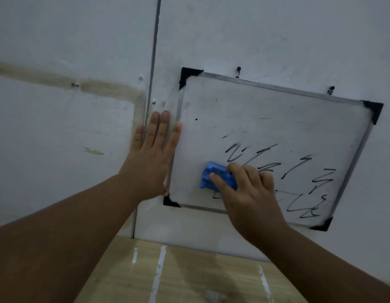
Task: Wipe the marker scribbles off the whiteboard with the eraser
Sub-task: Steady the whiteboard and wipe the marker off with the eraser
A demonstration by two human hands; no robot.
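A small whiteboard with a metal frame and black corner caps hangs tilted on a pale wall. Black marker scribbles cover its lower right part; the upper and left areas carry only faint smudges. My right hand grips a blue eraser pressed flat on the board's lower middle, at the left end of the scribbles. My left hand lies flat and open against the wall, its fingers spread over the board's left frame edge.
A vertical metal strip runs down the wall just left of the board. Screws and a hook sit above the top frame. Below the wall lies a wood-patterned floor with white paint streaks.
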